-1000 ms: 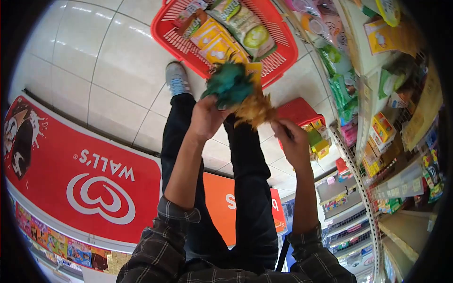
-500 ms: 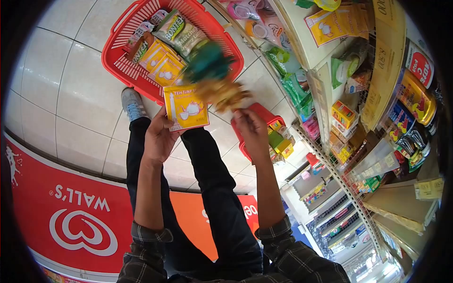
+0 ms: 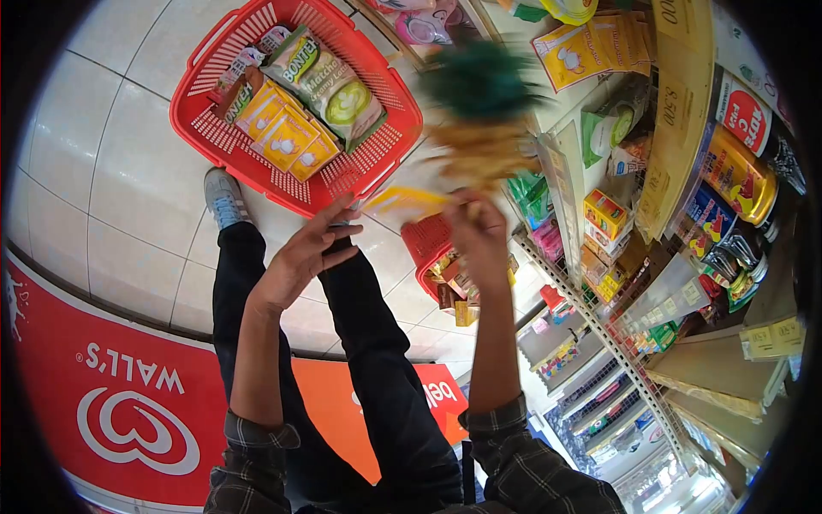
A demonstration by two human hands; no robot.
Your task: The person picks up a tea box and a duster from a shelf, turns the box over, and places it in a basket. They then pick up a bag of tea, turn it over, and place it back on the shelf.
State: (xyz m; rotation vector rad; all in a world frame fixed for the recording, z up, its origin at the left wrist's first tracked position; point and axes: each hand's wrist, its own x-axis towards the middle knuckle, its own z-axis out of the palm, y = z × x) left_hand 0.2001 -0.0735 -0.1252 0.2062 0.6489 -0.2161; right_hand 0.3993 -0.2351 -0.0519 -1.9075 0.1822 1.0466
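Observation:
My right hand (image 3: 479,227) is closed below a blurred feather duster (image 3: 484,86), teal on top and tan lower down; its handle is hidden. A yellow drink packet (image 3: 407,202), seen nearly edge-on and smeared, reaches leftward from the same hand's fingers. My left hand (image 3: 300,257) is open with its fingers spread, just below and left of that packet. Beyond it, a red plastic basket (image 3: 390,167) on the floor holds several matching yellow packets (image 3: 287,141), a green Bonteh Matcha pouch (image 3: 334,90) and a pink pack.
On the right, shelves hold more yellow packets (image 3: 591,50), bottles (image 3: 758,188) and small boxes (image 3: 604,214). A second red basket (image 3: 424,244) with goods stands beyond my right forearm. A red Wall's freezer (image 3: 128,385) is at the lower left.
The yellow packet has left my left hand, which has opened, and is now at my right hand. The feather duster and right hand have shifted rightward, away from the basket.

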